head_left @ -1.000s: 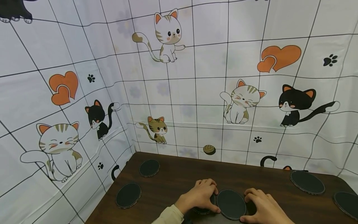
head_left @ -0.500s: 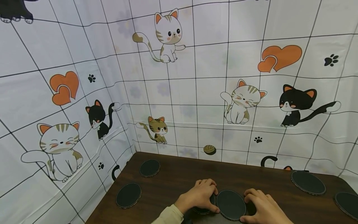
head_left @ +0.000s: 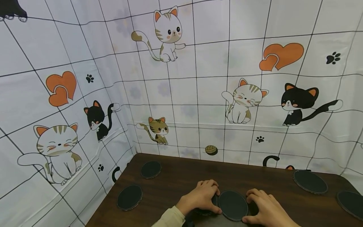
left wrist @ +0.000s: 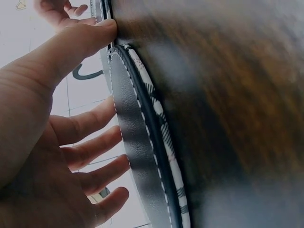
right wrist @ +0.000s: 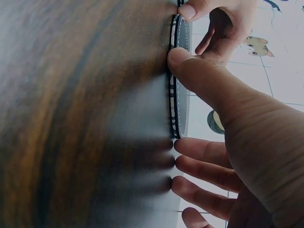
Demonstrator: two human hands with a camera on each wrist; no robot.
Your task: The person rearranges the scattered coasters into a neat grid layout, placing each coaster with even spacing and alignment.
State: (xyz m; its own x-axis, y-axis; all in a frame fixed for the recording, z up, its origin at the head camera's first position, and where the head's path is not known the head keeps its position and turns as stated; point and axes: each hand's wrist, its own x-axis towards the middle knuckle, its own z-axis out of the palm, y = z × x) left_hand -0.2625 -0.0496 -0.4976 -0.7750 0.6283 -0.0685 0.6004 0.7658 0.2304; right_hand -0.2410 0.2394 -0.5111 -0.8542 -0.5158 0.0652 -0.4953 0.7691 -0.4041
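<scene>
A round dark green-black coaster (head_left: 233,205) with a stitched rim lies flat on the table between both hands in the head view. My left hand (head_left: 198,197) is spread over a second coaster (head_left: 203,212), partly hidden beneath it, with the thumb at the middle coaster's left edge. In the left wrist view, fingertips touch the near coaster's (left wrist: 137,142) stitched top, and its side shows a black-and-white pattern. My right hand (head_left: 266,208) rests at the middle coaster's right side. The right wrist view shows the thumb (right wrist: 183,57) against its rim and the loosely bent fingers beside it at the tabletop.
Two more coasters lie on the left of the brown table (head_left: 175,173), one far (head_left: 151,169) and one near (head_left: 129,197). On the right are another far coaster (head_left: 310,182) and one at the frame edge (head_left: 351,203). A cat-printed white sheet (head_left: 187,94) stands behind.
The head view has shifted slightly, moving the scene a little up and left in the frame. Both hands and the coasters keep their places on the table.
</scene>
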